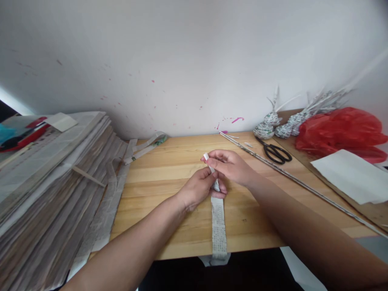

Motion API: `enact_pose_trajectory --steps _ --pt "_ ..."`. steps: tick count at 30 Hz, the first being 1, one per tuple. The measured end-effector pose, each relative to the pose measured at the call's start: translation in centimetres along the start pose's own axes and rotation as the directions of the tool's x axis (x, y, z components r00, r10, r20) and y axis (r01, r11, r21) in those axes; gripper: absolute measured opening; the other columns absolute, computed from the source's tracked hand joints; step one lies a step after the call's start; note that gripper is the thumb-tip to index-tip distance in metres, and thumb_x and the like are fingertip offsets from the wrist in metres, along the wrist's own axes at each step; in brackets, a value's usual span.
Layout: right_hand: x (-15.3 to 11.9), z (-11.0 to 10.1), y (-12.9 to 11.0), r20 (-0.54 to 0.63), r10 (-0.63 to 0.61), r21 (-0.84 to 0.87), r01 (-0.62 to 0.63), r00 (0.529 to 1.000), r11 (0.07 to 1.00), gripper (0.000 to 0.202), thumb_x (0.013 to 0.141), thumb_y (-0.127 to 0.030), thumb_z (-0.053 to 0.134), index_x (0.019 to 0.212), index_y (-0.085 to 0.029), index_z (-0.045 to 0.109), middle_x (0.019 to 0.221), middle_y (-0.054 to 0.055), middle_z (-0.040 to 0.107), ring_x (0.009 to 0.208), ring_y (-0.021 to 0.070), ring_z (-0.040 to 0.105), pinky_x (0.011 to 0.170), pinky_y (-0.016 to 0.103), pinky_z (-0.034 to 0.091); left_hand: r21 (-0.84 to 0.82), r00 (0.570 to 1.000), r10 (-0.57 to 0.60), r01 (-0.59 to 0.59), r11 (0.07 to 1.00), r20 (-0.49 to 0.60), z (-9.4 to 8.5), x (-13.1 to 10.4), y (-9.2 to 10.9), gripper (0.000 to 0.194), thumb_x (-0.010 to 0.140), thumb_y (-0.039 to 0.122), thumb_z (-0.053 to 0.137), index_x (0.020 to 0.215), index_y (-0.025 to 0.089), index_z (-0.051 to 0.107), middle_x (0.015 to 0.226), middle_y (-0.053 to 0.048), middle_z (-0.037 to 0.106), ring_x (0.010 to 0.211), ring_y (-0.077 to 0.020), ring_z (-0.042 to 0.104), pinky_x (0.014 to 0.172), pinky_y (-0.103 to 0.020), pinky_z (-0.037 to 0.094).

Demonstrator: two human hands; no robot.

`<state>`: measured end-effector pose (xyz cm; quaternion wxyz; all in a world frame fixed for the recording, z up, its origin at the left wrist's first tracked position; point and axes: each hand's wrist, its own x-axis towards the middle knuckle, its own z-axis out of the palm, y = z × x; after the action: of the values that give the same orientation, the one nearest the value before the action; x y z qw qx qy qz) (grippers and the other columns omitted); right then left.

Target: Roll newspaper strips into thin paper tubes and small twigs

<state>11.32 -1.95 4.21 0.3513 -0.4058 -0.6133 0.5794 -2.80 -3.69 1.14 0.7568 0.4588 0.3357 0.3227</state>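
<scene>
A long newspaper strip runs from my hands down over the table's front edge. Its far end is narrowed, folded or rolled, and looks white at the tip. My left hand pinches the strip between thumb and fingers, some fingers lying beneath it. Just beyond, my right hand is closed on the tip with thumb and forefinger. Both hands are close together above the wooden table. Whether a thin core lies inside the narrowed end, I cannot tell.
On the left rises a tall newspaper stack with loose strips beside it. Long thin paper rods cross the right side. Black scissors, woven paper pieces, a red plastic bag and white paper lie back right.
</scene>
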Motion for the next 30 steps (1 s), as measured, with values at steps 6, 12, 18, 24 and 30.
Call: enact_pose_trajectory --steps 6,12,18,24,30 --pt "0.7 -0.4 0.6 -0.162 0.024 0.117 -0.005 0.986 0.993 0.031 0.081 -0.046 0.063 0.078 -0.015 0.063 0.061 -0.001 0.061 0.041 0.0072 0.048 0.038 0.021 0.035 0.085 0.999 0.026 -0.030 0.996 0.040 0.2 -0.2 0.1 0.020 0.087 0.032 0.056 0.090 0.013 0.055 0.074 -0.005 0.064 0.070 -0.0128 0.061 0.070 -0.030 0.053" --pt "1.0 -0.7 0.8 -0.183 -0.003 0.276 0.054 0.983 0.959 0.029 0.080 -0.043 0.065 0.073 -0.015 0.065 0.072 0.002 0.061 0.061 0.0091 0.054 0.051 0.020 0.040 0.091 0.997 -0.011 0.004 0.996 0.074 0.5 -0.7 0.2 0.015 0.089 0.029 0.051 0.091 0.014 0.053 0.072 -0.004 0.063 0.069 -0.0154 0.063 0.070 -0.036 0.054" --pt "0.8 -0.7 0.4 -0.164 0.033 0.344 0.026 0.986 0.939 0.031 0.081 -0.047 0.062 0.077 -0.017 0.063 0.070 0.000 0.058 0.047 0.0068 0.043 0.034 0.020 0.021 0.000 0.994 -0.051 0.051 0.999 0.101 0.4 -0.8 0.4 0.018 0.088 0.023 0.051 0.103 0.013 0.055 0.081 -0.006 0.065 0.077 -0.0160 0.065 0.076 -0.036 0.054" --pt "0.9 -0.6 0.7 -0.175 -0.016 0.349 0.077 0.984 0.934 0.028 0.082 -0.043 0.064 0.074 -0.016 0.064 0.076 0.002 0.061 0.064 0.0093 0.054 0.050 0.019 0.040 0.076 0.995 -0.054 0.048 0.996 0.078 0.5 -0.7 -0.1 0.020 0.090 0.027 0.048 0.102 0.014 0.056 0.076 -0.007 0.067 0.071 -0.0155 0.066 0.068 -0.032 0.054" --pt "1.0 -0.5 0.8 -0.150 -0.041 0.399 0.098 0.988 0.912 0.027 0.084 -0.041 0.062 0.075 -0.016 0.066 0.081 0.003 0.063 0.069 0.0098 0.056 0.057 0.020 0.044 0.275 0.996 -0.077 0.062 0.959 0.046 0.2 -0.7 0.1 0.020 0.082 0.023 0.060 0.100 0.015 0.056 0.085 -0.009 0.069 0.068 -0.0174 0.066 0.048 -0.024 0.051"
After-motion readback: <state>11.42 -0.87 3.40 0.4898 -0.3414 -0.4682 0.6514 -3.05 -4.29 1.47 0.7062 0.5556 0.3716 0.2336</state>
